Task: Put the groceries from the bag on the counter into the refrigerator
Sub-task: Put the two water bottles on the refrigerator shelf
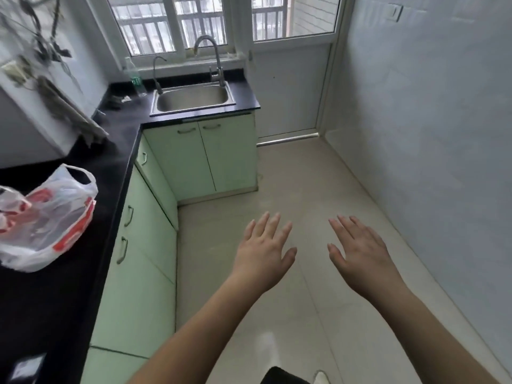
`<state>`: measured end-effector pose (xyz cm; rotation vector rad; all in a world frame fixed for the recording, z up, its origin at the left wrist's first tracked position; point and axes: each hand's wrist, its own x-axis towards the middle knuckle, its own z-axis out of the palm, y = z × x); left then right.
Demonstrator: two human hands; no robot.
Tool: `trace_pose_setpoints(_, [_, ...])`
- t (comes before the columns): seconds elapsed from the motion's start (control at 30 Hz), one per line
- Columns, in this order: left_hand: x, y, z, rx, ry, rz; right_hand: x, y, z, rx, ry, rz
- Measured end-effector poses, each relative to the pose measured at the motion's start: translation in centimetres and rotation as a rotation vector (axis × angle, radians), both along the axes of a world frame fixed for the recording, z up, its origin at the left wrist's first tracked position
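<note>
Partly cut off at the left edge, a crumpled white plastic grocery bag (47, 217) with red print lies on the glossy black desk (69, 286), its thin film too cloudy to show what is inside, and no refrigerator can be made out. Both bare hands hang over the pale tiled floor (304, 189), well apart from the bag: the left hand (263, 250) and right hand (357, 253) have their fingers straight and spread, holding nothing. Farther off, a stainless steel sink (194, 99) sits in the desk above smooth pale-green cabinet doors (199, 156).
</note>
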<state>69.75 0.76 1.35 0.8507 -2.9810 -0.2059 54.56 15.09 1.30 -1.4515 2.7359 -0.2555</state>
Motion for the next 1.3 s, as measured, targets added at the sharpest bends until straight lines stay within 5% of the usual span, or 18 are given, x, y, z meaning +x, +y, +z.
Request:
trace_pose_setpoints(0.53, [-3.4, -3.7, 1.2, -0.085, -0.034, 0.430, -7.5, -11.5, 0.2, -0.070, -0.079, 0.437])
trace_pose_setpoints(0.87, [6.3, -8.5, 1.1, -0.078, -0.073, 0.768, 0.3, -22.0, -0.1, -0.070, -0.150, 0.753])
trace_pose_setpoints(1.3, [19.9, -18.2, 1.5, -0.200, -0.004, 0.968, 13.8, -36.0, 2.2, -0.087, -0.076, 0.990])
